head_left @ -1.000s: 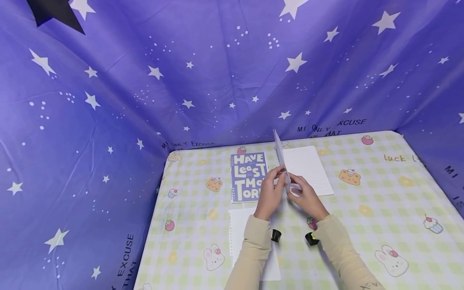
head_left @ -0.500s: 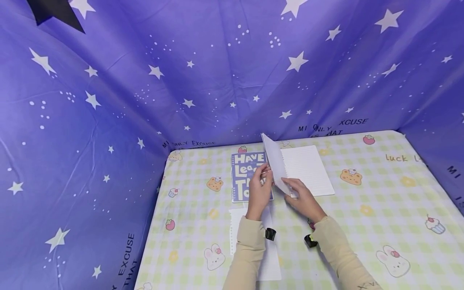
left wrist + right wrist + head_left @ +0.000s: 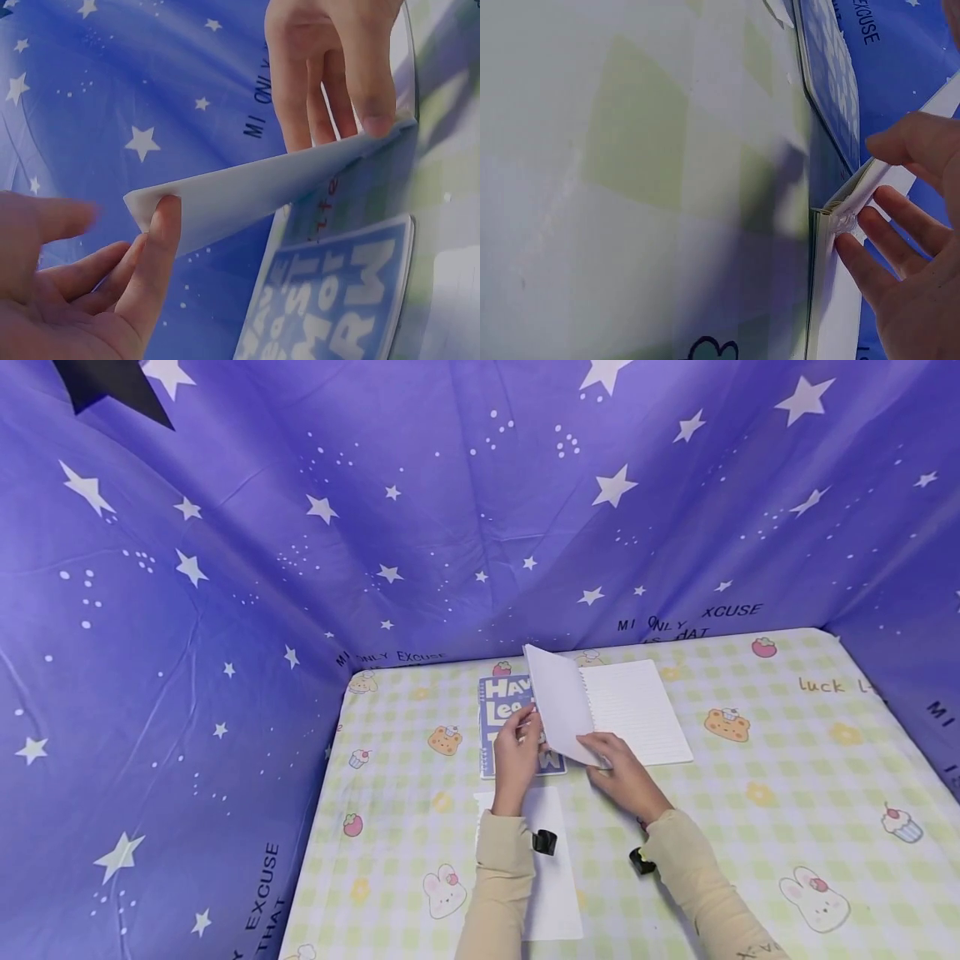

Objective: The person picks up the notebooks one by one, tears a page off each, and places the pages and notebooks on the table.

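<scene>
A spiral notebook (image 3: pixel 630 710) lies spread with ruled white pages on its right side, while its left part (image 3: pixel 564 706) stands raised at a slant. My left hand (image 3: pixel 517 743) is at the outer edge of this raised part. In the left wrist view, one finger of the left hand (image 3: pixel 97 300) lies against it and the thumb stands away. My right hand (image 3: pixel 622 768) holds the lower edge near the binding. The right wrist view shows the right hand (image 3: pixel 919 225) with its thumb on one side of the raised leaves and fingers on the other, beside the clear coil (image 3: pixel 845 223).
A blue notebook (image 3: pixel 493 718) with large white lettering lies partly under the raised part and left hand. A loose white sheet (image 3: pixel 555 893) with a perforated edge lies nearer, under the left forearm. The checked tablecloth (image 3: pixel 390 827) reaches a purple star curtain (image 3: pixel 420 485) behind.
The raised part of the notebook has tipped from nearly upright over to the left, covering more of the blue notebook. My left hand has moved left with it; the right has stayed near the binding.
</scene>
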Demonstrator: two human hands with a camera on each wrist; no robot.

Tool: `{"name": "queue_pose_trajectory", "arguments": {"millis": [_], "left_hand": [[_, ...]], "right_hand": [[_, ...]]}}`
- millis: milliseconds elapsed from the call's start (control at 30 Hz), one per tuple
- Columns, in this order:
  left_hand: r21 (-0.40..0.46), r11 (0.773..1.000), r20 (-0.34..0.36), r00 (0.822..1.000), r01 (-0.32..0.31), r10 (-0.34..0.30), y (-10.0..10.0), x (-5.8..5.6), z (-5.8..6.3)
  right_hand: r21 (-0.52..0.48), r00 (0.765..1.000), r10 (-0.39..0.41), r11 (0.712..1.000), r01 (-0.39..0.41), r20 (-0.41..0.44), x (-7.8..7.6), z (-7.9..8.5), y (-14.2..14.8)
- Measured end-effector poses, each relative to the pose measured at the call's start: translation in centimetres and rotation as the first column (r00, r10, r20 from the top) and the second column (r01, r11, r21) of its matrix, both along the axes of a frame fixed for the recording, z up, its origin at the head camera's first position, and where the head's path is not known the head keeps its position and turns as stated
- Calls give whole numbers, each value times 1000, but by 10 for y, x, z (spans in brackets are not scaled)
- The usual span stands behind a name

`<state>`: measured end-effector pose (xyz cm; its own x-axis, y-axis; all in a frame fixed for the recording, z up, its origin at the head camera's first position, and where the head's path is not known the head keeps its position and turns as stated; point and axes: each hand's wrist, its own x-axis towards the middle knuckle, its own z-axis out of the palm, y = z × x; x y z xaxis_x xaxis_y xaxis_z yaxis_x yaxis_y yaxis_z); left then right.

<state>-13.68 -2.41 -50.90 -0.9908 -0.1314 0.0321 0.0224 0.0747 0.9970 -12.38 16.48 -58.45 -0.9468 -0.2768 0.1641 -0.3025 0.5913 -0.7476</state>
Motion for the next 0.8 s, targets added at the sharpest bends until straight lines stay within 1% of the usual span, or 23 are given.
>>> {"name": "queue_pose_trajectory", "arguments": {"millis": [167,233,300,467,533,667,800], "left_hand": [[-107,994,-8,1000,-9,9,-7,1,-4],[-132,991,-3,1000,-19,19,-9,1,-6],[-137,990,3,1000,-23,24,-11,1,-7],[-80,997,57,998,-4,9,-15,1,-13],[-75,997,79,997,-3,9,-16,1,-16],[-119,993,115,993,-13,27,-19,1,-20],[-145,989,136,990,-16,36,-22,2,-27]], "right_hand": [[26,1000,13,1000,-13,-10,0,0,-1],[31,1000,17,999,-17,-12,0,-1,-1],[39,1000,18,999,-17,-15,0,0,-2],[63,999,23,998,-22,-23,0,-1,-3],[68,999,25,997,-23,-29,0,-1,-3],[72,999,21,997,-18,-45,0,-2,-5],[85,999,17,996,-13,-52,0,-4,-6]]}}
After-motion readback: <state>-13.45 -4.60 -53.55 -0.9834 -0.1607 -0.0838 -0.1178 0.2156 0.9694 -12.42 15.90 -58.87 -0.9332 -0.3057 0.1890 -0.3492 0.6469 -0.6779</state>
